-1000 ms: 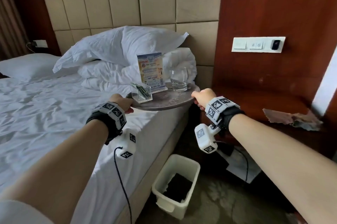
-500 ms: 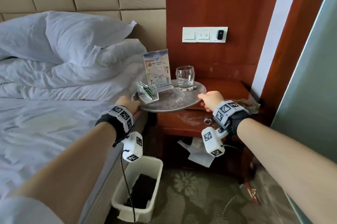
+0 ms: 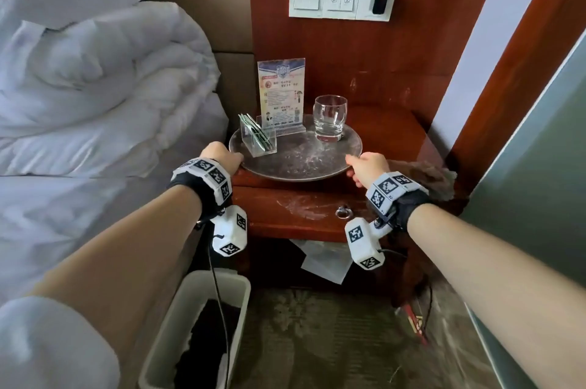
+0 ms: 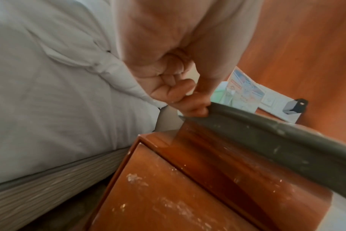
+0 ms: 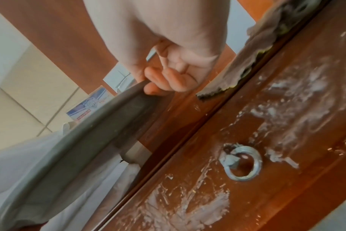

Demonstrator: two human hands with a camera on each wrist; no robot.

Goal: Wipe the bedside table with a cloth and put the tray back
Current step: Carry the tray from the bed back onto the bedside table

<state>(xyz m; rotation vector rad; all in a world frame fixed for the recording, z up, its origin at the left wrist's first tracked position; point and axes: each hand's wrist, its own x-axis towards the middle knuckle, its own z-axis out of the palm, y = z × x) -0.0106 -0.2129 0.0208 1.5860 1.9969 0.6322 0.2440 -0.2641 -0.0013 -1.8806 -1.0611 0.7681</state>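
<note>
Round grey tray, scuffed w/ white marks, gripped by both hands.

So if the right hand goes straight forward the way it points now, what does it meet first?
Probably the glass: the right hand grips the tray rim and points toward it, though depth is unclear.

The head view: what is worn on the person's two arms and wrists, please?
Both forearms are bare. Each wrist carries a black strap ringed by white blocks printed with black square markers, and a white boxy camera unit with the same markers hangs below. A thin black cable drops from the left unit. A white sleeve shows at the left upper arm.
</note>
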